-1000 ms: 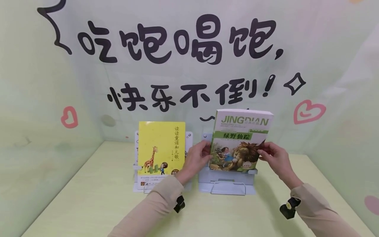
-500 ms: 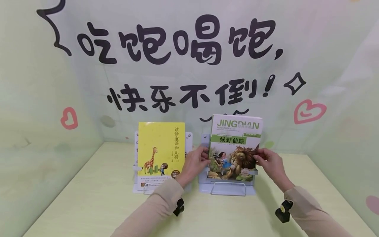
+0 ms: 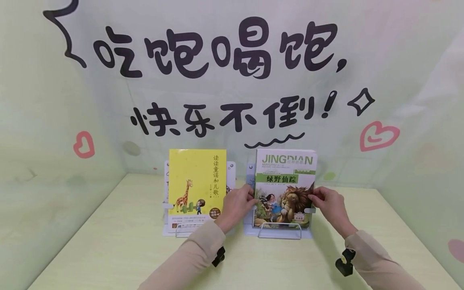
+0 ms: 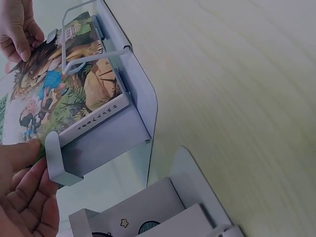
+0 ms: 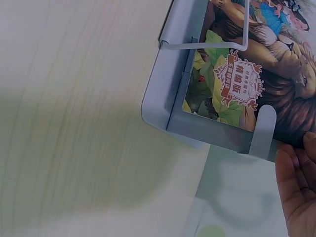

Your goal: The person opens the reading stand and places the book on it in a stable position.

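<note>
A white-and-green storybook point(image 3: 282, 165) with a girl and a lion on its cover stands upright in a pale blue metal bookstand point(image 3: 250, 173). My left hand point(image 3: 237, 205) pinches the book's left edge between thumb and fingers, just above a side clip point(image 4: 53, 148) in the left wrist view. On the opposite edge, my right hand point(image 3: 330, 205) pinches the cover close to the other clip point(image 5: 264, 126). The book's lower end sits behind the stand's front wire loop point(image 3: 280, 237). In the left wrist view, both hands flank the cover.
To the left, a yellow book point(image 3: 195, 173) with a giraffe rests in a second bookstand point(image 3: 231, 169), partly behind my left wrist. Both stands are on a pale wooden table point(image 3: 108, 241). Behind them hangs a backdrop point(image 3: 232, 92) with large black lettering.
Both hands have lowered the storybook and shifted it slightly left. It went from tilted above the wire loop to upright behind it. The yellow book stays put.
</note>
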### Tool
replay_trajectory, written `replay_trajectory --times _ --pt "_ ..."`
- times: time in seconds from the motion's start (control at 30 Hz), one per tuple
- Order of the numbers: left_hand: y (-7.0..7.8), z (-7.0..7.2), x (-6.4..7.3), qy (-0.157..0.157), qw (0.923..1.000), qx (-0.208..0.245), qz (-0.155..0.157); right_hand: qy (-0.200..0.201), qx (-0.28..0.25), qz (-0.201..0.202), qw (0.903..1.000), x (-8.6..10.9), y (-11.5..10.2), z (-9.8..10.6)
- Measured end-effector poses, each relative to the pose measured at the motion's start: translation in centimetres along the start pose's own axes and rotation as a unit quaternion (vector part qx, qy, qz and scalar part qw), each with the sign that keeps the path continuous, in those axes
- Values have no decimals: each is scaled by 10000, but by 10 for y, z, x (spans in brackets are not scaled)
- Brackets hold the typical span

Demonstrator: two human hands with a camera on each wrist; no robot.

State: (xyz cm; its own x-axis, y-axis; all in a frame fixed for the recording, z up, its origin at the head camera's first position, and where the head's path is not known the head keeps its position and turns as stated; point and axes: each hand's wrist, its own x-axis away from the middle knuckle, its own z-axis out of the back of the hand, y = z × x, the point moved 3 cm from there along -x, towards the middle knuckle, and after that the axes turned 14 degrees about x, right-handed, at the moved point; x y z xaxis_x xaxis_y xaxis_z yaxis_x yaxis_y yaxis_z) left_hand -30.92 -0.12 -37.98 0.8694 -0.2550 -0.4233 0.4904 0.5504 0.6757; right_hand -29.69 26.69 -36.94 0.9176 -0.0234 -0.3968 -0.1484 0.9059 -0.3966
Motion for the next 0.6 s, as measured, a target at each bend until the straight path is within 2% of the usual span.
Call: replay_trajectory --times 0.13,0.27,0.33,0.4,0.5,0.6 --pt "1 -1 1 -40 9991 -401 -100 30 132 12 9999 1 2 -3" --pt "2 0 -1 153 9949 -918 -385 90 232 73 9997 -1 2 -4" --pt "2 1 -1 231 9932 -1039 -472 98 286 116 9995 -2 1 -4" --pt "1 2 -1 187 9940 -968 -464 40 312 142 9994 -2 0 -4" --pt "-2 7 3 -16 9975 -616 -344 -80 324 158 9993 -1 1 -4" --pt "-6 21 8 -209 9997 -125 -78 -189 166 25 9997 1 5 -1"
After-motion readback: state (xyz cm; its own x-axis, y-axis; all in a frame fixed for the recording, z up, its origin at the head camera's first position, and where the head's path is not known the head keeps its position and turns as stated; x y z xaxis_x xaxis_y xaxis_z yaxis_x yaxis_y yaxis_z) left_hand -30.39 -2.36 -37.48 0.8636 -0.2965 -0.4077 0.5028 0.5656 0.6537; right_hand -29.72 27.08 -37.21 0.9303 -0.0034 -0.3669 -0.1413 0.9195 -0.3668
